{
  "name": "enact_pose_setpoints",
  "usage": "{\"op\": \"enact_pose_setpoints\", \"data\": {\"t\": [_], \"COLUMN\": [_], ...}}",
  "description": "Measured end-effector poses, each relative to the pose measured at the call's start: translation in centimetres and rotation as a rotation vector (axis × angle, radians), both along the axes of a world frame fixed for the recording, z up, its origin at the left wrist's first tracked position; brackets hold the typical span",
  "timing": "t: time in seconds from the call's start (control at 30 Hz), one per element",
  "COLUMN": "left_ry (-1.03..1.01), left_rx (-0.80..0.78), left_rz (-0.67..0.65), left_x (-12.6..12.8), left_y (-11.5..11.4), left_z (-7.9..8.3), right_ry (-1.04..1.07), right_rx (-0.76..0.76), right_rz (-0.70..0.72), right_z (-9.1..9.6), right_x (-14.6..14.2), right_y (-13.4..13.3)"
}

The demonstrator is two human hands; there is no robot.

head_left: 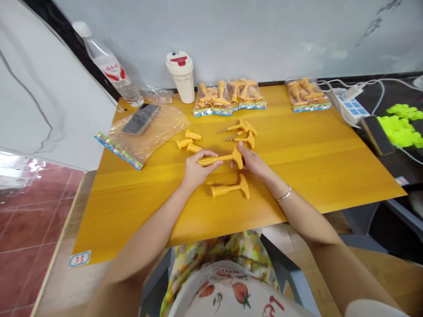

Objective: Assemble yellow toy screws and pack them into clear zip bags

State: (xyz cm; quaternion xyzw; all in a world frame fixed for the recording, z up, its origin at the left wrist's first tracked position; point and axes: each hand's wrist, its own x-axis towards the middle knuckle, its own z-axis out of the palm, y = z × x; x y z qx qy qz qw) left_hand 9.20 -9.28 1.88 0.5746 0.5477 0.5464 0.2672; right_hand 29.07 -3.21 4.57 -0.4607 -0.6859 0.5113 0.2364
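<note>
The left hand (198,169) is closed around the ribbed shaft of a yellow plastic T-handle (220,159), and the right hand (249,160) grips its wide end, so this piece lies across between both hands. A thin bracelet (284,193) is on the right wrist. Just below the hands, not touching them, lies a second T-handle (229,189). Just beyond them are two more T-handles (239,133) with thin metal spiral tips, and near the left hand are three short yellow pieces (189,141). All of these lie on a yellow wooden table (313,171). At the back stand three plastic bags of yellow parts (229,99) — also a white cup (181,77) — and to the left lies a clear bag (142,132) with a dark flat object inside.
</note>
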Motion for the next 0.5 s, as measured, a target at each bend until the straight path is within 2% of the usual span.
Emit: {"op": "enact_pose_setpoints", "data": {"t": [0.07,0.1,0.13,0.2,0.27,0.33,0.5], "left_ry": [-0.035,-0.047,-0.055,-0.064,-0.073,-0.068,0.003], "left_rx": [-0.026,-0.034,-0.040,-0.042,-0.031,-0.022,-0.014], "left_rz": [0.035,0.049,0.057,0.061,0.059,0.056,0.035], "left_x": [-0.1,-0.1,-0.1,-0.1,0.0,0.0,-0.1], "left_y": [0.3,0.4,0.4,0.4,0.2,0.0,-0.3], "left_z": [-0.1,-0.1,-0.1,0.0,0.1,0.3,0.7], "right_ry": [-0.063,-0.106,-0.157,-0.266,-0.335,-0.341,-0.231], "right_rx": [0.324,0.496,0.648,0.839,0.918,0.925,0.764], "right_rz": [-0.037,-0.012,0.037,0.165,0.208,0.201,0.179], "right_z": [-0.3,-0.4,-0.5,-0.5,-0.6,-0.8,-1.4], "right_x": [0.5,0.8,1.0,1.4,1.5,1.4,1.0], "right_y": [0.5,0.7,0.8,0.9,1.0,1.0,1.0]}}
